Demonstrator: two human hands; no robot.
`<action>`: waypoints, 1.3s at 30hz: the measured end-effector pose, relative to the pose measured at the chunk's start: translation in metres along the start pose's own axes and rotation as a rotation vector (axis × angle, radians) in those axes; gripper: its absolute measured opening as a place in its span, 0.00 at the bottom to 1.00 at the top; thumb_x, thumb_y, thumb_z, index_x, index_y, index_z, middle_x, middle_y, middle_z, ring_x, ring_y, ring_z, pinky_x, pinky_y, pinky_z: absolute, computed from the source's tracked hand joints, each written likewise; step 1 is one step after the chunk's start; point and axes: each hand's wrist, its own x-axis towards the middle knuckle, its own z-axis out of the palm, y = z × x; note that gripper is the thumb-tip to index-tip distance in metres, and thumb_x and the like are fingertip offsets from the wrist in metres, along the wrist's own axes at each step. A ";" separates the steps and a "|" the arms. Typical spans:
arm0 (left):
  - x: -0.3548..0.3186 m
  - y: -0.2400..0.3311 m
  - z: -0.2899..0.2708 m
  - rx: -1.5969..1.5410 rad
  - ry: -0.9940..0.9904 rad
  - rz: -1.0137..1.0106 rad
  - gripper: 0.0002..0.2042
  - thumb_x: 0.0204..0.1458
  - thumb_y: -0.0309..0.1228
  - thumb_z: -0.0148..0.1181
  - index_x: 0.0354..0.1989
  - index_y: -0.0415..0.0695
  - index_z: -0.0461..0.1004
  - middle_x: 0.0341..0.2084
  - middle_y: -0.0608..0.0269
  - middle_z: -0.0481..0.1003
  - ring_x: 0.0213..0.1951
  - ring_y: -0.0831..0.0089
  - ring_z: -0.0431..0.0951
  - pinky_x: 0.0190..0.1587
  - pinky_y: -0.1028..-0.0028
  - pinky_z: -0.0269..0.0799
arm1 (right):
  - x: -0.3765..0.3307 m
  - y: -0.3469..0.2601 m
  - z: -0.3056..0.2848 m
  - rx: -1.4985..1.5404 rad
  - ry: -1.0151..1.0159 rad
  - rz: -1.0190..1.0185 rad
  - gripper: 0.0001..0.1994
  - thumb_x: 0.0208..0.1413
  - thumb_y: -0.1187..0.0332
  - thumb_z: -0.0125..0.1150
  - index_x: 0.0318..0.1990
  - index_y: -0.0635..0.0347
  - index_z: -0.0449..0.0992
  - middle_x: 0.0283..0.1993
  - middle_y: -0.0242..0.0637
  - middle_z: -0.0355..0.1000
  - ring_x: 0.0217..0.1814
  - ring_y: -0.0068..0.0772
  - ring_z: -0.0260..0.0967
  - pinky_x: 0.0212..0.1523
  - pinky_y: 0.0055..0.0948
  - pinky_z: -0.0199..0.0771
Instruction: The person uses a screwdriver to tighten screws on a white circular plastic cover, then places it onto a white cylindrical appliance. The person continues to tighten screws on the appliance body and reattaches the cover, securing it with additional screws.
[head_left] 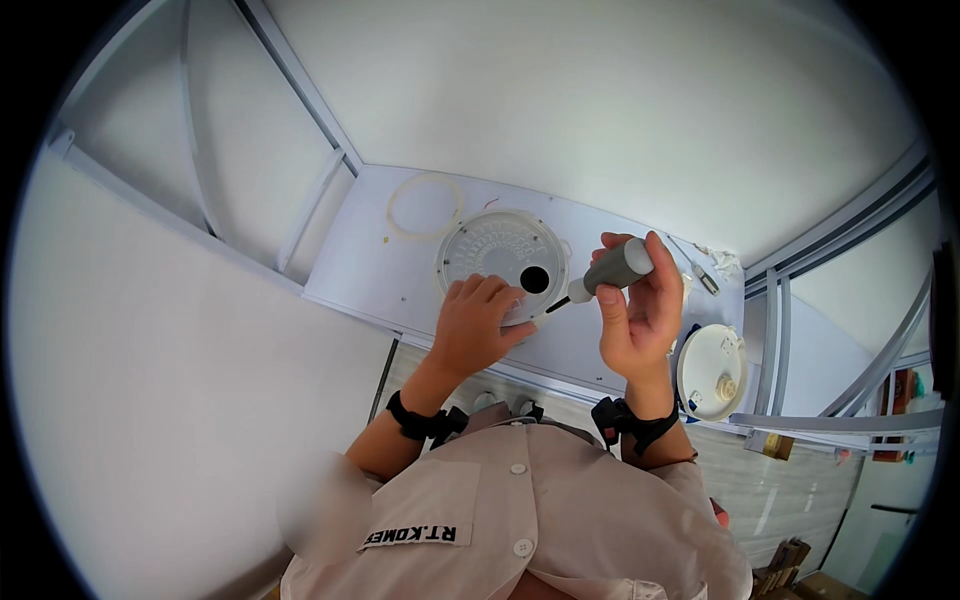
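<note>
White table (pixel 355 262) beneath, grey screwdriver (pixel 618 265) slanting lower-left, tip toward round disc (pixel 488 258).

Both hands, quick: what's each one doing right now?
Left hand: curled over the round whitish cover's edge; whether it grips anything can't be told.
Right hand: closed around a grey-handled tool.

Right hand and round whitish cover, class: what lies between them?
In the head view, the grey-handled tool lies there, its dark shaft pointing from the right hand toward the round whitish cover.
</note>
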 end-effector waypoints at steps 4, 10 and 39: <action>0.005 0.003 0.012 0.000 0.026 0.078 0.16 0.47 0.40 0.79 0.43 0.52 0.84 0.38 0.71 0.78 0.44 0.64 0.77 0.48 0.60 0.69 | -0.003 -0.001 0.001 -0.009 0.009 -0.002 0.33 0.66 0.77 0.66 0.76 0.66 0.61 0.59 0.52 0.73 0.64 0.51 0.76 0.59 0.41 0.79; 0.005 0.002 0.020 -0.009 -0.006 0.078 0.12 0.49 0.36 0.77 0.40 0.51 0.85 0.36 0.72 0.78 0.43 0.66 0.77 0.49 0.61 0.68 | -0.005 -0.004 -0.002 -0.043 0.022 -0.020 0.32 0.66 0.77 0.66 0.76 0.66 0.61 0.59 0.53 0.73 0.64 0.50 0.76 0.59 0.42 0.79; -0.026 -0.029 -0.034 -0.029 -0.109 0.108 0.08 0.52 0.30 0.74 0.41 0.53 0.89 0.38 0.72 0.82 0.52 0.67 0.80 0.71 0.50 0.69 | -0.009 0.010 0.023 0.042 -0.009 -0.013 0.32 0.65 0.76 0.68 0.74 0.66 0.63 0.57 0.49 0.75 0.62 0.45 0.77 0.57 0.36 0.76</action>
